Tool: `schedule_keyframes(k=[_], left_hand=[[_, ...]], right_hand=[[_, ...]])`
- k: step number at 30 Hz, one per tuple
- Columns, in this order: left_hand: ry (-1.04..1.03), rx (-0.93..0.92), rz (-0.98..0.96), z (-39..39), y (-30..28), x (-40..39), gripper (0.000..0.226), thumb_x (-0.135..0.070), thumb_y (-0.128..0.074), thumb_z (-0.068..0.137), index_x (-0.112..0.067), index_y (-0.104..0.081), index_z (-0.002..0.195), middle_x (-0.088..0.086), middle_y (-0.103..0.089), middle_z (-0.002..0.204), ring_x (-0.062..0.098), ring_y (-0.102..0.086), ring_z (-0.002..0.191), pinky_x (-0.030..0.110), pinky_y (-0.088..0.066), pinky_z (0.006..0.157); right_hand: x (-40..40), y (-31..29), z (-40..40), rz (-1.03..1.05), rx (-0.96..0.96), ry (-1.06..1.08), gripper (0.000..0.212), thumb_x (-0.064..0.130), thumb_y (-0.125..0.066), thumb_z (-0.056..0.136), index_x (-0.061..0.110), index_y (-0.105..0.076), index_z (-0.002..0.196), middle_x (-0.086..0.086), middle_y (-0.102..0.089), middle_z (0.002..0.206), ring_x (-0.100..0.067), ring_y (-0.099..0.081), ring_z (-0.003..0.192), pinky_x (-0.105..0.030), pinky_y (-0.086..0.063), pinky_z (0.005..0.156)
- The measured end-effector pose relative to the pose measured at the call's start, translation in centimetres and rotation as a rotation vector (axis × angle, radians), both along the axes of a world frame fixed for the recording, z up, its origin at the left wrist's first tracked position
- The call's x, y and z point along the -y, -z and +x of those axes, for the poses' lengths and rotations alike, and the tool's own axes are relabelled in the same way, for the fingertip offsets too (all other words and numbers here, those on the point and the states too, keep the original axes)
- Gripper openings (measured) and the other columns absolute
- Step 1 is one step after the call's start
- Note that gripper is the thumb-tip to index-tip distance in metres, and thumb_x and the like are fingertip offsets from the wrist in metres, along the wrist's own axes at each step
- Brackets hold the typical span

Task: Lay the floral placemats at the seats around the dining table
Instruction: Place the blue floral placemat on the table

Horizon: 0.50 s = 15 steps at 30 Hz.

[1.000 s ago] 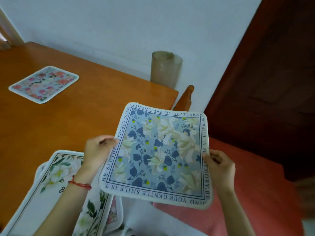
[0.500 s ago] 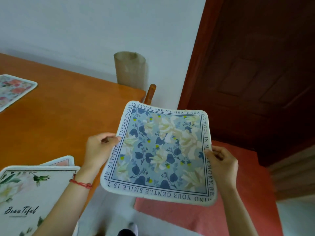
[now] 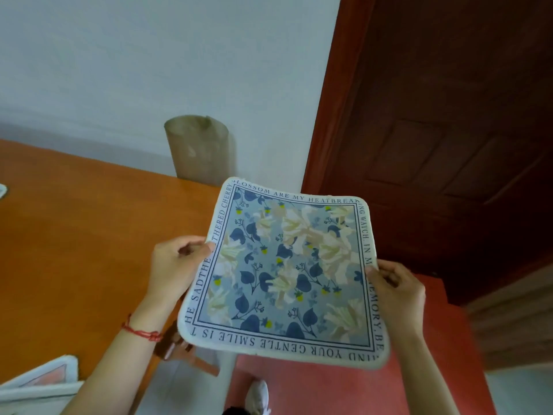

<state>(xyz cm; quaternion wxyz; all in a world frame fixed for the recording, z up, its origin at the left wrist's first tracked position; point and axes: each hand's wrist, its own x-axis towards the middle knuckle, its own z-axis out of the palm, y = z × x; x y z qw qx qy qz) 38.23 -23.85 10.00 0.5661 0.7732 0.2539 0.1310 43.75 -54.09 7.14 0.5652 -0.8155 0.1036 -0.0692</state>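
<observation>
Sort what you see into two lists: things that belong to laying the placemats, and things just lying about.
Job: blue placemat, left hand, right hand, table, spare mats.
Lying about: paper roll, door, red rug, shoe.

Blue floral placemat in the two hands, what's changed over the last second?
The view has swung right: the orange wooden dining table has slid left, the pink floral placemat lying on it is almost out of frame, and the dark red-brown door fills more of the picture. Unchanged: the left hand and right hand still pinch the blue floral placemat by its side edges, off the table's corner.
</observation>
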Motion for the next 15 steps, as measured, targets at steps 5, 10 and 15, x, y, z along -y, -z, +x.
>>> schedule_keyframes(k=[5, 10, 15], left_hand=[[-0.033, 0.007, -0.032, 3.8, 0.5, -2.0, 0.014, -0.009, -0.065, 0.079, -0.022, -0.065, 0.079, 0.002, -0.069, 0.074, 0.006, -0.066, 0.054, 0.014, -0.05, 0.044], [-0.104, 0.0, -0.05, 6.0, 0.9, -3.6, 0.011, -0.007, -0.064, 0.08, -0.018, -0.067, 0.081, -0.001, -0.068, 0.074, 0.004, -0.064, 0.053, 0.012, -0.049, 0.044], [-0.208, -0.023, -0.061, 7.5, 1.3, -5.3, 0.014, -0.01, -0.065, 0.08, -0.023, -0.067, 0.076, -0.003, -0.071, 0.074, 0.011, -0.068, 0.058, 0.022, -0.054, 0.049]], right_hand=[[-2.4, -0.2, 4.5, -0.014, 0.012, -0.018, 0.008, 0.017, -0.067, 0.081, 0.025, -0.066, 0.081, 0.006, -0.069, 0.076, -0.004, -0.065, 0.062, -0.018, -0.052, 0.055], [-4.5, -0.1, 8.6, -0.02, -0.006, -0.08, 0.006, 0.018, -0.068, 0.08, 0.022, -0.068, 0.085, 0.005, -0.069, 0.076, -0.013, -0.067, 0.068, -0.036, -0.056, 0.065], [-6.9, 0.1, 13.2, -0.011, -0.018, -0.188, 0.008, 0.017, -0.066, 0.081, 0.02, -0.068, 0.088, 0.002, -0.07, 0.078, -0.017, -0.068, 0.072, -0.037, -0.057, 0.065]])
